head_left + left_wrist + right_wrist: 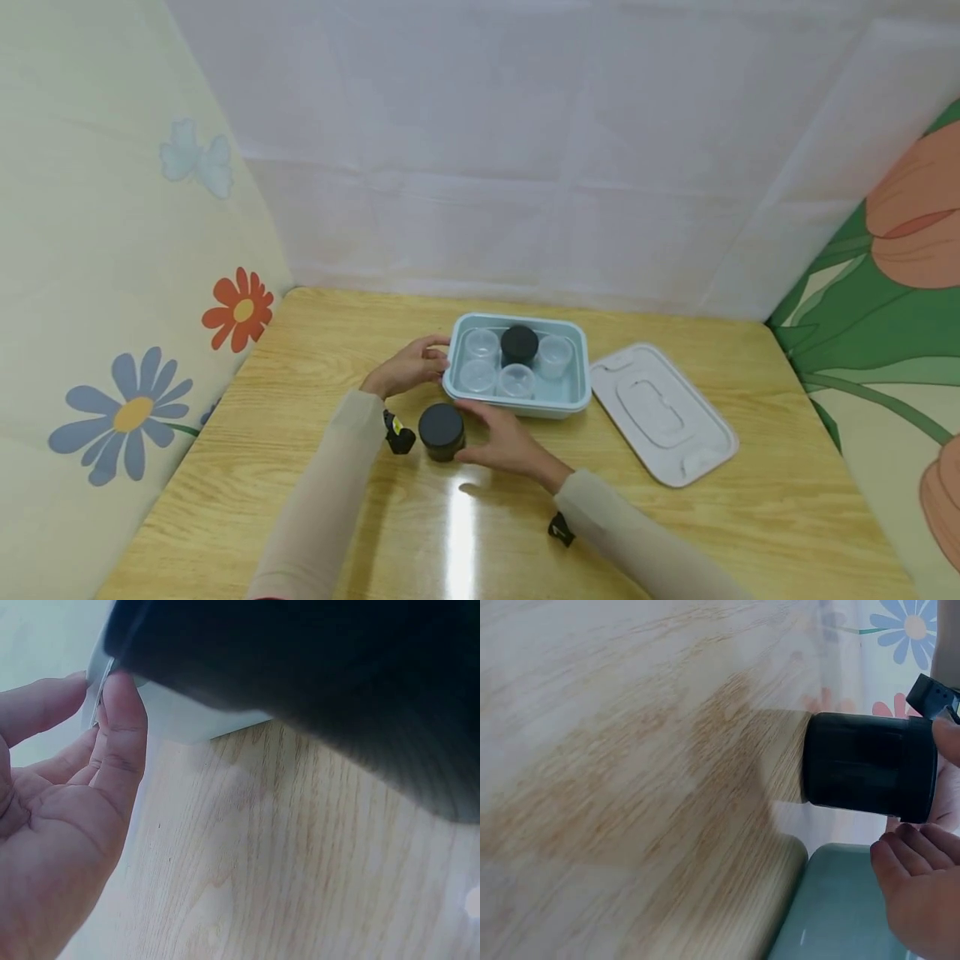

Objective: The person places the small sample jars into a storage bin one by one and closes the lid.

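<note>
The right hand (510,442) curves in a wide C, thumb and fingertips apart beside the black jar (442,427), perhaps so they can span its round body; whether they touch it I cannot tell. Just beyond those fingers, the left hand (408,367) pinches the rim of the blue tub (551,409), seemingly to steady it. Inside, four clear cups (516,382) cluster around a second black jar (519,344). The pale lid (663,414) lies right of the tub, apparently out of the hands' way.
</note>
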A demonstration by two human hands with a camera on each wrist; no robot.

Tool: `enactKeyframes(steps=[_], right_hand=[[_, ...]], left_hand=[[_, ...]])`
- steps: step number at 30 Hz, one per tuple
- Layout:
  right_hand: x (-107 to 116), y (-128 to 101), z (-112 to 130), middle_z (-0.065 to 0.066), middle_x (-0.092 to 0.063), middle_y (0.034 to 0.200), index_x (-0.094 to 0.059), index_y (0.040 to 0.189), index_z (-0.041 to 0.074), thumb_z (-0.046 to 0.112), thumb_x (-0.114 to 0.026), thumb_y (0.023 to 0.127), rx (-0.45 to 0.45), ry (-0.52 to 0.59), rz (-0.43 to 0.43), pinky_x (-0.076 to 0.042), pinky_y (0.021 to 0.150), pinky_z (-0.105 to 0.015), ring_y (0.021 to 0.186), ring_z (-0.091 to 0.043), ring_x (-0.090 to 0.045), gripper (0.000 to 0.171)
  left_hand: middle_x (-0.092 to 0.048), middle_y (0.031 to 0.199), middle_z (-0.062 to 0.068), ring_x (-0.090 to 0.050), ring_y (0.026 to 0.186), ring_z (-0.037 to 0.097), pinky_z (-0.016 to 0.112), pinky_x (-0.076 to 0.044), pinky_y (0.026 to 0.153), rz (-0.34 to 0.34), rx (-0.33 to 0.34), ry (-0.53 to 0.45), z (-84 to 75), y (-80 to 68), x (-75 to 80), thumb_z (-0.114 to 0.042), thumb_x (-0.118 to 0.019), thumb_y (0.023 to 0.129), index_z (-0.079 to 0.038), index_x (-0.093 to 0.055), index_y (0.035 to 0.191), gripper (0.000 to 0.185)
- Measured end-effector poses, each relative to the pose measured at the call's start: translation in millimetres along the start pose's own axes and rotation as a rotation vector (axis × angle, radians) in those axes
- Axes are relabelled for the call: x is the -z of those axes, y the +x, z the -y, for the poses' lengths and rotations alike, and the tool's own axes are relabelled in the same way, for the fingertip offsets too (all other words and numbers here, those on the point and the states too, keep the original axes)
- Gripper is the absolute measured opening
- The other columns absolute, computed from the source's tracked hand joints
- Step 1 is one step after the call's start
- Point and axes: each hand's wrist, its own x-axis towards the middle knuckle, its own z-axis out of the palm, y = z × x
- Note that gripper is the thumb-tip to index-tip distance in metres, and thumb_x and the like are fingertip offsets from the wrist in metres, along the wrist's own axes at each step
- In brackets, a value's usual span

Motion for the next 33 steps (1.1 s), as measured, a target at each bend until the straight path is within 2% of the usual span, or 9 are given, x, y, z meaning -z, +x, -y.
enactKeyframes(steps=[8, 12, 16, 23, 33], right_hand=[[-4, 7, 2, -0.011, -0.047, 0.144, -0.042, 0.142, 0.006, 0.022, -0.082, 0.073, -0.015, -0.003, 0.043, -0.036, 0.110, -0.043, 0.132, -0.025, -0.044, 0.081], [-10, 10, 2, -0.011, -0.048, 0.143, -0.042, 0.142, 0.007, 0.023, -0.083, 0.072, -0.023, -0.012, 0.017, -0.037, 0.110, -0.043, 0.131, -0.026, -0.045, 0.083], [-20, 11, 0, -0.013, -0.050, 0.139, -0.043, 0.139, 0.002, 0.023, -0.085, 0.070, -0.013, -0.002, -0.037, -0.039, 0.108, -0.043, 0.128, -0.028, -0.048, 0.083], [-33, 11, -1, -0.012, -0.051, 0.132, -0.046, 0.132, 0.003, 0.022, -0.085, 0.069, 0.016, 0.027, -0.064, -0.043, 0.103, -0.040, 0.119, -0.025, -0.051, 0.076], [-35, 8, -3, -0.012, -0.047, 0.124, -0.044, 0.125, 0.002, 0.015, -0.081, 0.067, 0.066, 0.006, -0.065, -0.046, 0.095, -0.033, 0.109, -0.023, -0.052, 0.071]], left_hand=[[-0.059, 0.105, 0.013, -0.062, 0.087, 0.013, 0.029, -0.055, 0.081, 0.003, 0.007, 0.002, 1.0, 1.7, -0.2, 0.000, -0.046, 0.096, 0.003, -0.029, 0.144, 0.051], [-0.060, 0.101, 0.010, -0.062, 0.085, 0.013, 0.028, -0.055, 0.080, 0.008, -0.005, -0.012, 0.5, 2.1, 0.2, 0.001, -0.046, 0.095, 0.004, -0.029, 0.144, 0.051], [-0.060, 0.099, 0.008, -0.062, 0.084, 0.013, 0.027, -0.055, 0.079, 0.011, -0.004, -0.020, 0.5, 2.4, 0.3, 0.001, -0.046, 0.095, 0.004, -0.029, 0.143, 0.051], [-0.060, 0.102, 0.009, -0.062, 0.086, 0.014, 0.028, -0.055, 0.079, -0.008, 0.015, 0.000, -0.5, 1.4, -0.2, 0.000, -0.047, 0.096, 0.000, -0.031, 0.143, 0.050], [-0.060, 0.102, 0.008, -0.062, 0.085, 0.013, 0.028, -0.054, 0.079, -0.012, 0.021, 0.005, 0.7, 0.6, 0.5, 0.000, -0.047, 0.096, 0.001, -0.031, 0.144, 0.050]])
